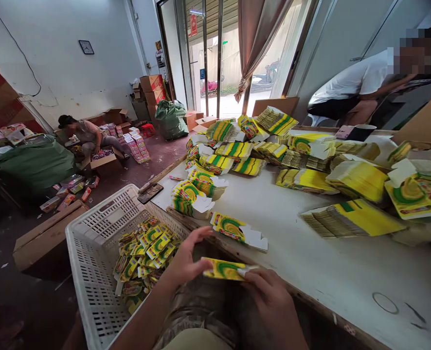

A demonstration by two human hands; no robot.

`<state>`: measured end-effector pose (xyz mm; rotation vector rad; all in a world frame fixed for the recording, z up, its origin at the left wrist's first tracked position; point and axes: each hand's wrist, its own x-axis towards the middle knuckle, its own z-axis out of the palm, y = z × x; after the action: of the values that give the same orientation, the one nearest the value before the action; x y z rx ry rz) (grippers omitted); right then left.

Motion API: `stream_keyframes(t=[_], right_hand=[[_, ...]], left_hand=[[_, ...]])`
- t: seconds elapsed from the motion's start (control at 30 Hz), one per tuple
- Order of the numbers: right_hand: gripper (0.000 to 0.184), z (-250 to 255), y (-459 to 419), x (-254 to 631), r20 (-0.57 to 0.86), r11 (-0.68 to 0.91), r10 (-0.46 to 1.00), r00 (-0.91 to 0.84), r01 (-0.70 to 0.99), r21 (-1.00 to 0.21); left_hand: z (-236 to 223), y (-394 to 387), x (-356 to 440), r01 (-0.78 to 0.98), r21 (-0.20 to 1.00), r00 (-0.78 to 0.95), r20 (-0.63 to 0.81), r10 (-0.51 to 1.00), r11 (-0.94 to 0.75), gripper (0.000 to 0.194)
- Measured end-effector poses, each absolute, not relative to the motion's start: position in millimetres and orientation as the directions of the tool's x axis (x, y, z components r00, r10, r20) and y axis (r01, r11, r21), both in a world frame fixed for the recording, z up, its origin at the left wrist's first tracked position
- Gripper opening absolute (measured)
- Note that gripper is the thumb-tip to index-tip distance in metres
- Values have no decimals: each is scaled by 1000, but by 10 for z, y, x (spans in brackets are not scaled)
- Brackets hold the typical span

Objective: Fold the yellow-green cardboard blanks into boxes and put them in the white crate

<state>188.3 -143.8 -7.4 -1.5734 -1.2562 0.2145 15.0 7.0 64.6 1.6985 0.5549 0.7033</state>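
Observation:
A small yellow and green carton point(223, 269) hangs over my lap, just off the table edge. My right hand point(272, 294) grips it at its right end, thumb and fingers closed near the white flap. At the other end is my left hand point(188, 260), its fingers stretched out and apart; the thumb meets the carton's left tip, though firm contact is hard to judge. Another flat carton point(233, 231) with white flaps lies on the table edge beyond my hands. Left of me, a white plastic basket point(87, 262) holds a heap of yellow cartons point(148, 257).
Bundled yellow cartons point(233, 149) cover the far part of the white table point(274, 214). A dark phone point(150, 193) lies at its left corner. A rubber band point(385, 303) is at right. One person point(350, 82) sits at right; another point(87, 133) works by boxes at left.

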Motion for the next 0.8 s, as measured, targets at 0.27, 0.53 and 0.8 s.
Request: stream_keyframes(t=[0.27, 0.53, 0.8], right_hand=[[43, -94, -1442, 1607, 559, 160, 655, 508, 629, -760], [51, -365, -1254, 1253, -171, 102, 739, 651, -359, -928], [67, -343, -1153, 1300, -20, 170, 789, 614, -250, -953]], left_hand=[[422, -228, 189, 395, 805, 838, -118, 533, -442, 53], [251, -422, 158, 303, 819, 889, -58, 455, -488, 89], [199, -454, 209, 317, 814, 873, -49, 486, -487, 62]])
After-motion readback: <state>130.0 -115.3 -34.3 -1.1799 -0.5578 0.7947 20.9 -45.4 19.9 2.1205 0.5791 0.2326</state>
